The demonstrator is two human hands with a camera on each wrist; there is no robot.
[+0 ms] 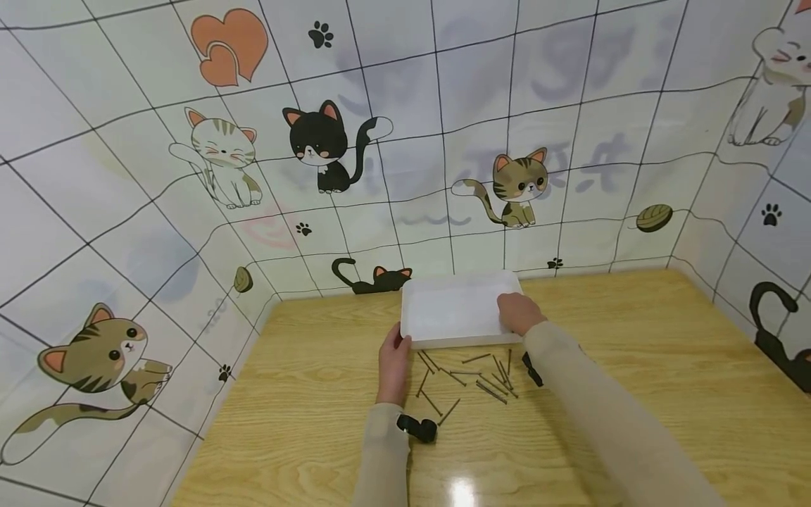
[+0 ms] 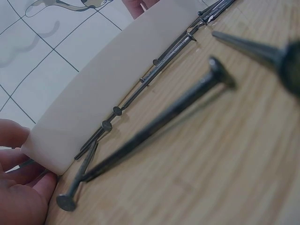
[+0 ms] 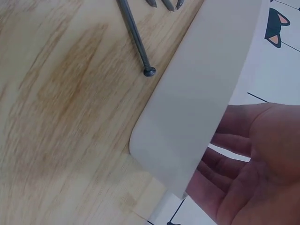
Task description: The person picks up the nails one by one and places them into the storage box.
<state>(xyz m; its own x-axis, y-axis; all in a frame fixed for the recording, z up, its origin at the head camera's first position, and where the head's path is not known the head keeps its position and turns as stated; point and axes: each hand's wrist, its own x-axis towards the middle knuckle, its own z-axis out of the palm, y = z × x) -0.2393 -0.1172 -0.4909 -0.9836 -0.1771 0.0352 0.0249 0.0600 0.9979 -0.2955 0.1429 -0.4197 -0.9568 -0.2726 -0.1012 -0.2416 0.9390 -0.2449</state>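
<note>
A shallow white tray stands on the wooden table, and its inside looks bare in the head view. My left hand grips the tray's near left corner; in the left wrist view fingers bend round that corner. Over the tray's right edge, my right hand holds on with bent fingers, their tips hidden behind the wall in the right wrist view. Several dark metal nails lie scattered in front of the tray, between my forearms. One nail appears large in the left wrist view, its flat head raised.
The wood-grain table extends to both sides of the tray. A pale wall covering with cat drawings rises behind the tray and along both sides. A black wrist device sits on my left sleeve.
</note>
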